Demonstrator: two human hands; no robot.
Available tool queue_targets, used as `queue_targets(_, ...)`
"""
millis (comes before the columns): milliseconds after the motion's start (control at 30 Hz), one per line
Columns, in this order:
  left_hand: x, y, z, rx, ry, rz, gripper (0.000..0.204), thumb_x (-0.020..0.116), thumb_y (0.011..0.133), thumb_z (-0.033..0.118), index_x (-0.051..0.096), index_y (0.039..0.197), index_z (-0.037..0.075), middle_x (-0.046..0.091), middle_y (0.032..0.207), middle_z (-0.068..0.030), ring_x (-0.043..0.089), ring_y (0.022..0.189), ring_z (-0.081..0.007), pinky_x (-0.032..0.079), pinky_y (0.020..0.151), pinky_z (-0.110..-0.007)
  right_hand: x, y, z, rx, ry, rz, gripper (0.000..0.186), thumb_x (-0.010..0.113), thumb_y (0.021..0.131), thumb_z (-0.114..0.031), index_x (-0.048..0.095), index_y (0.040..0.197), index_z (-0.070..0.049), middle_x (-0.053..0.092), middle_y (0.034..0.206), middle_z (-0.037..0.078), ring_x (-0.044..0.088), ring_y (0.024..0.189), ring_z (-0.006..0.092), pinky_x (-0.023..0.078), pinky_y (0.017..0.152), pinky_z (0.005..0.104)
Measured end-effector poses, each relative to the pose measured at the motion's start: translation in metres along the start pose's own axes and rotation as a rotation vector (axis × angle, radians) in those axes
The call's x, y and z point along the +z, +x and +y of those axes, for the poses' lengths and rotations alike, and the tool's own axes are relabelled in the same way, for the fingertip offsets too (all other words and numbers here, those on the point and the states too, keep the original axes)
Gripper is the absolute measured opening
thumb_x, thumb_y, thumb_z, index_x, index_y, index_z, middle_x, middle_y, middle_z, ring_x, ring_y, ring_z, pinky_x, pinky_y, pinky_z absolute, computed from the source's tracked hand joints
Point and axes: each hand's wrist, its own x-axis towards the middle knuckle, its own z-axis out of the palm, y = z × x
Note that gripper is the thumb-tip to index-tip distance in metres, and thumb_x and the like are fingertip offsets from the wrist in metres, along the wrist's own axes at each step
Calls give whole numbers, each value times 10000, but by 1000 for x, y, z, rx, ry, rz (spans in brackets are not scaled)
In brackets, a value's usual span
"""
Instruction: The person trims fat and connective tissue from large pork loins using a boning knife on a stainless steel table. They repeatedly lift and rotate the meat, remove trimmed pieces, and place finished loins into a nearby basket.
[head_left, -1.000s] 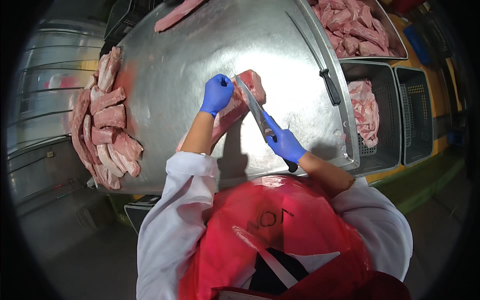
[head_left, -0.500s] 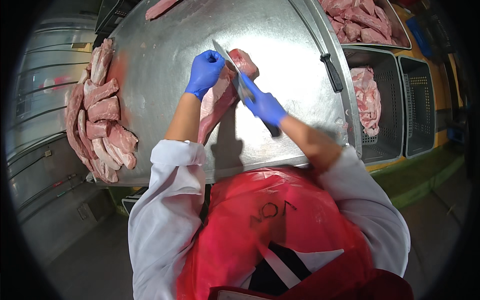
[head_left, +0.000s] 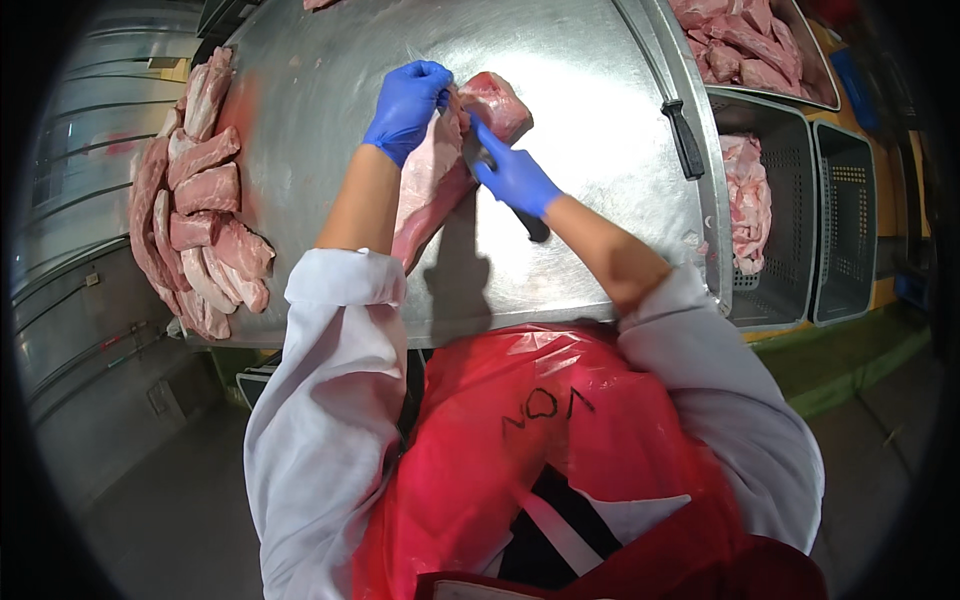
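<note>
A long piece of raw pork (head_left: pixel 432 185) lies slantwise on the steel table, its thick red end away from me. My left hand (head_left: pixel 405 112), in a blue glove, is closed at the meat's upper left edge, pinching a strip of it. In my gloved right hand (head_left: pixel 518 178) is a knife (head_left: pixel 533 226). Its black handle sticks out below my palm, and my index finger stretches forward along it. The blade rests against the meat beside my left fingers, mostly hidden by the hand and pork.
Several pork strips (head_left: pixel 210 215) are heaped along the left side of the steel table (head_left: pixel 310 150). On the right lies a sharpening steel (head_left: pixel 683 140) with a black handle. Beyond that edge stand a tray of meat (head_left: pixel 745 45), a grey crate holding pale trimmings (head_left: pixel 748 200) and another grey crate (head_left: pixel 843 225).
Both hands have shifted slightly away from me. The knife blade, pointing up past the meat before, is now down in against it. My left fingers have come to the meat's edge.
</note>
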Motion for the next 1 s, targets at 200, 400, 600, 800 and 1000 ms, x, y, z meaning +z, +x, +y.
queue_targets(200,-20,-10,5,-9,-279,-64,102,624,883,61,656,821,-14,636,743,-80,571,641,-139,462,624,-257,7,-63,21,-12,15,-140,763,504,938,-259,118,1595,-299,688,885,293,683,754,459,553,768,504)
queue_targets(400,-35,-11,14,13,-339,-55,131,600,903,58,652,807,-14,639,756,-93,566,661,-148,456,649,-265,12,-30,-27,106,-165,-152,770,493,939,-237,95,1591,-337,681,1022,301,666,837,503,553,804,515)
queue_targets(600,-51,-29,23,105,-483,-175,190,567,928,86,635,797,-33,642,800,-130,576,693,-188,468,691,-301,21,-49,-6,-86,-196,-141,752,540,948,-238,165,1600,-228,680,726,187,685,623,354,567,687,450)
queue_targets(800,-67,-35,30,108,-473,-91,168,564,928,76,629,820,-36,637,795,-136,591,714,-204,470,699,-305,40,-51,-15,-74,-226,-168,707,506,971,-232,178,1598,-223,645,694,185,636,545,303,548,635,439)
queue_targets(1000,-67,-49,41,163,-552,-202,184,559,968,108,635,859,-19,642,835,-102,586,760,-179,481,772,-322,50,-25,-18,-88,-300,-116,667,487,991,-272,192,1589,-256,619,670,227,632,566,343,542,632,428)
